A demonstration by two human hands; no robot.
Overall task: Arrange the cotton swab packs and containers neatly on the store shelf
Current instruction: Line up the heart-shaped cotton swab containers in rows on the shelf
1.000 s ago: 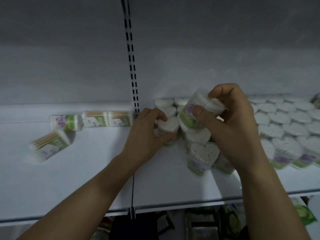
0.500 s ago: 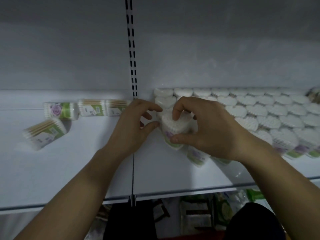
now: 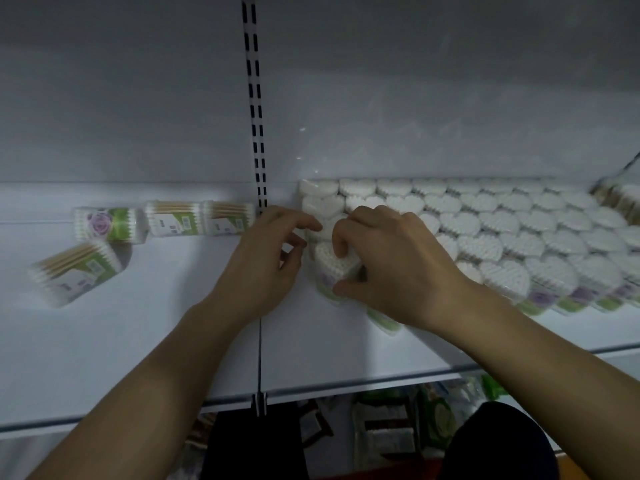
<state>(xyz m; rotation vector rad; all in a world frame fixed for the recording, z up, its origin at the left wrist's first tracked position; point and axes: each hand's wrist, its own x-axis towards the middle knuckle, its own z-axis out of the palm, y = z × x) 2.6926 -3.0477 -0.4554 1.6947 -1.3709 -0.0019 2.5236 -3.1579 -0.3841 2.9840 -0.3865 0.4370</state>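
Shelf (image 3: 138, 341): right hand (image 3: 391, 261) grips heart pack (image 3: 332, 263), label blurred.

At your 12 o'clock a slotted upright (image 3: 254, 109) climbs the back panel (image 3: 433, 98) — packaged goods (image 3: 398, 433) lie at 6.

Both bare forearms reach forward, the hands nearly meeting. The right hand (image 3: 391, 268) is palm-down, fingers curled over and thumb under a heart-shaped container (image 3: 334, 263), pinching it. The left hand (image 3: 266, 261) sits just beside, fingers loosely curled, gripping nothing.
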